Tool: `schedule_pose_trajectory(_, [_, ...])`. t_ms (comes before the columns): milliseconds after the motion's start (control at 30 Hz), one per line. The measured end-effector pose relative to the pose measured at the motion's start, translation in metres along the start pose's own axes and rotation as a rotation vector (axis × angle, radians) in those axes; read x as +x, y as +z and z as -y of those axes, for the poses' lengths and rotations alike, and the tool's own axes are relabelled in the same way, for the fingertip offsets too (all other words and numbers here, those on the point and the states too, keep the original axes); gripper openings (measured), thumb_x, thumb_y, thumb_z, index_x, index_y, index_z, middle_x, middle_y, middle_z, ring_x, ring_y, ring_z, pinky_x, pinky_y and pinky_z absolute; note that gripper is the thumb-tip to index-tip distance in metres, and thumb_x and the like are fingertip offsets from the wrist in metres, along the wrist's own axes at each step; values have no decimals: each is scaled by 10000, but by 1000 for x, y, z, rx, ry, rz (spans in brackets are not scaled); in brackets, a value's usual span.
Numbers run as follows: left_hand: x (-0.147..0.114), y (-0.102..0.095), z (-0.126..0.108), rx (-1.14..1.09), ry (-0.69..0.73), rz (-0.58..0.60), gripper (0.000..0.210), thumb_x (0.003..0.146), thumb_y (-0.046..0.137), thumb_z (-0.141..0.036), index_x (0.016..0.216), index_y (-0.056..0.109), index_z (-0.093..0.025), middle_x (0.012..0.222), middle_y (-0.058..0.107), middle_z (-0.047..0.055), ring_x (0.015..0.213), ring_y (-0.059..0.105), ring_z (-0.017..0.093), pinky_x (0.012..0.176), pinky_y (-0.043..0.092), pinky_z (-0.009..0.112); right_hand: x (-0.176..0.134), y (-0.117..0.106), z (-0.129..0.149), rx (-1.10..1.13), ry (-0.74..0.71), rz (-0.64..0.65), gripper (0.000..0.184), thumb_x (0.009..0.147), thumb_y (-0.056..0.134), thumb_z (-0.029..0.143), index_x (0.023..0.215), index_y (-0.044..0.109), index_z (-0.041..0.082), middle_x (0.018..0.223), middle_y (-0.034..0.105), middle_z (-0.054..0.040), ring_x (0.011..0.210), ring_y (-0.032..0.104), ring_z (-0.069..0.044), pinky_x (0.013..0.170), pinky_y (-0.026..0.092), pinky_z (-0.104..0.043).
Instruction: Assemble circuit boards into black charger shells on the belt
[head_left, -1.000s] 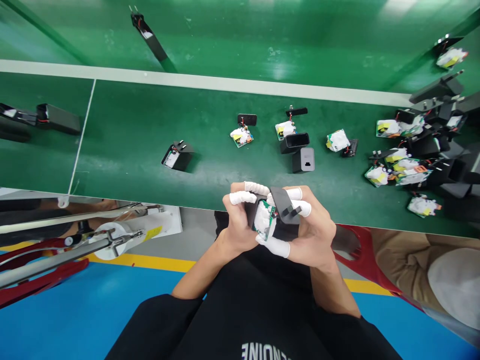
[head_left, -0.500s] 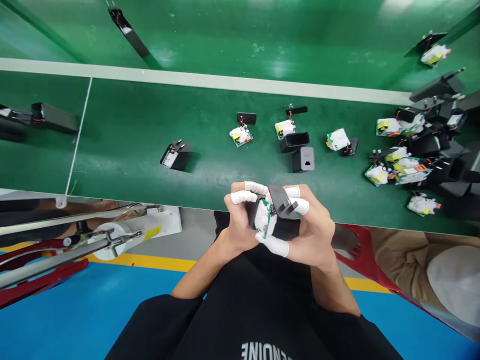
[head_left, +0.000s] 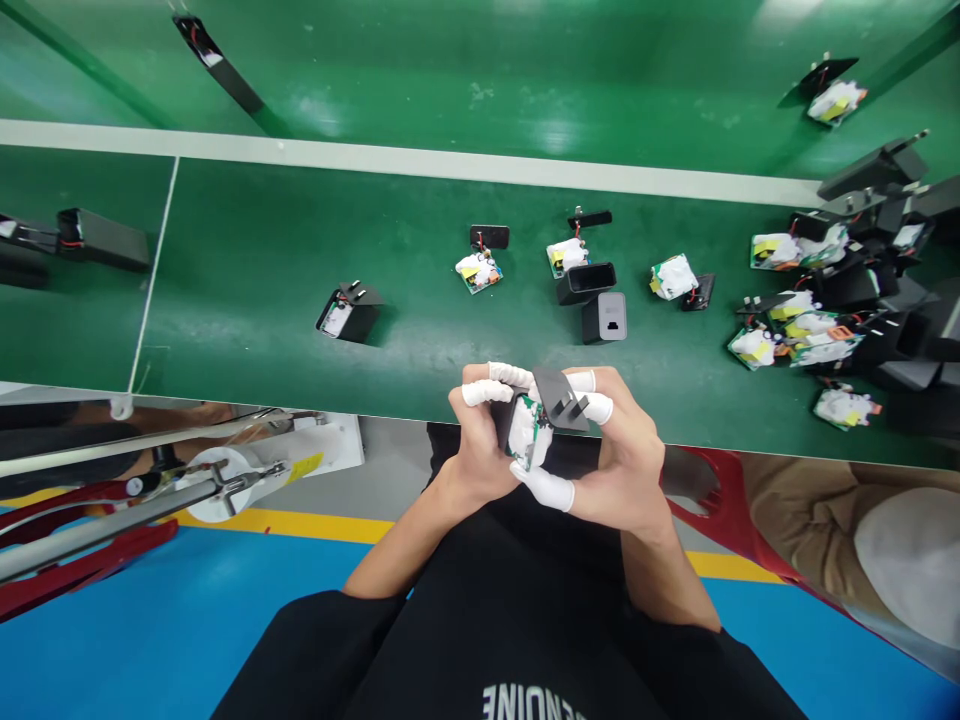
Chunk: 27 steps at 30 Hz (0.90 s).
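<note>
Just over the near edge of the green surface [head_left: 262, 250], I have the left hand [head_left: 484, 450] closed around a black case [head_left: 505, 425] and the right hand [head_left: 626, 450] gripping a plug cap [head_left: 559, 398], its thumb at the lower corner of a white-coated circuit board [head_left: 527, 435]. The board sits between both hands at the case's mouth; I can't tell how deep it goes. I'd call this unit part-way: board and case are together, but the cap stands tilted away and the mouth is uncovered.

Farther toward the far edge, three loose boards [head_left: 478, 271] lie outside any case, each with a cap close by, so those look undone to me.

As for containers, an open case [head_left: 585, 286] in that middle group shows a dark mouth, too dark for me to read inside. Just beside it is a case with a port [head_left: 604, 318]. Left of these, a filled case [head_left: 352, 318] has a board showing inside and a cap tilted at its mouth. By the right end, a heap [head_left: 825, 340] mixes boards and cases too tightly for me to sort out.
</note>
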<state>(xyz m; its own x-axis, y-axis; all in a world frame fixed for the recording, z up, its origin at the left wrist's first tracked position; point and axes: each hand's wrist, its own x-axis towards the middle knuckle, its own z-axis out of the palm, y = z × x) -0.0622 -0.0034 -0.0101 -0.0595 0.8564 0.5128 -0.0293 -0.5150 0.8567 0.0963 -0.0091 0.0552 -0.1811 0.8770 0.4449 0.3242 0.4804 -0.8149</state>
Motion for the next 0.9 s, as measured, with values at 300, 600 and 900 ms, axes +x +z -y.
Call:
schedule_pose_trajectory(300, [-2, -3, 0, 10, -40, 54, 711, 785, 953, -237, 1275, 445, -322, 1245, 561, 53, 1049, 673, 212, 836, 642, 376, 4, -1, -1, -15, -25, 8, 437, 822, 920, 267, 1188, 683, 279, 1119, 748, -78, 983, 721, -304, 815, 627, -499])
schedule_pose_trajectory(600, [-3, -1, 0, -12, -93, 42, 706, 807, 997, -328, 1230, 432, -325, 1225, 521, 30, 991, 642, 174, 812, 624, 338, 3, -1, -2, -127, -11, 40, 521, 835, 962, 366, 1275, 693, 296, 1179, 766, -87, 1032, 727, -328, 838, 607, -514])
schedule_pose_trajectory(900, [0, 9, -4, -110, -163, -14, 609, 890, 951, -326, 1229, 444, -335, 1230, 490, 21, 980, 629, 149, 779, 623, 298, -12, -4, -9, -476, -141, -107, 563, 807, 996, 569, 1241, 730, 329, 1002, 820, -57, 890, 780, -330, 805, 579, -509])
